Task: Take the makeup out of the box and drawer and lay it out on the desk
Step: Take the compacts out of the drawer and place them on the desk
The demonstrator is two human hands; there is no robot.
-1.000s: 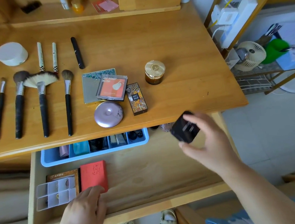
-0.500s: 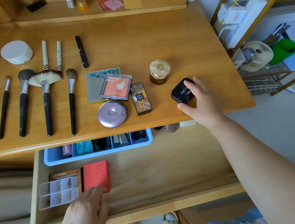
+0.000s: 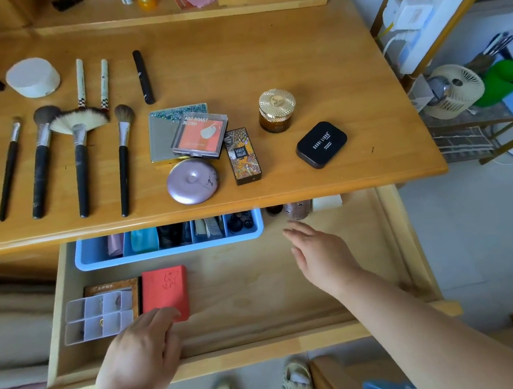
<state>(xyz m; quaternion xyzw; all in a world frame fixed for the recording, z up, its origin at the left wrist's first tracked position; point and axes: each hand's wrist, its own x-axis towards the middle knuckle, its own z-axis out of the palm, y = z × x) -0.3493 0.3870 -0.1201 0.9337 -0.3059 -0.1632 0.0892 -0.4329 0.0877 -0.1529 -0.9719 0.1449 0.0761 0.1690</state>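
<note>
A black compact [image 3: 321,143] lies on the desk [image 3: 269,55] to the right of a gold-lidded jar [image 3: 277,110]. My right hand [image 3: 321,255] hovers open and empty inside the open drawer [image 3: 256,286], fingers pointing toward small bottles [image 3: 295,211] at its back under the desk edge. My left hand [image 3: 140,354] rests open on the drawer's front, fingertips touching a red case [image 3: 164,289]. A blue organiser box [image 3: 167,252] with several makeup items sits at the drawer's back. Palettes [image 3: 197,134], a lilac round compact [image 3: 192,181] and a row of brushes [image 3: 80,159] lie on the desk.
A clear divided box [image 3: 97,319] sits over a brown packet at the drawer's left. A white round pot [image 3: 32,77] and pencils are at the desk's back left. A rack with a small fan [image 3: 456,91] and power strip stands to the right.
My right hand carried the black compact up from the drawer, set it on the desk, let go, and came back down into the drawer. My left hand stayed put.
</note>
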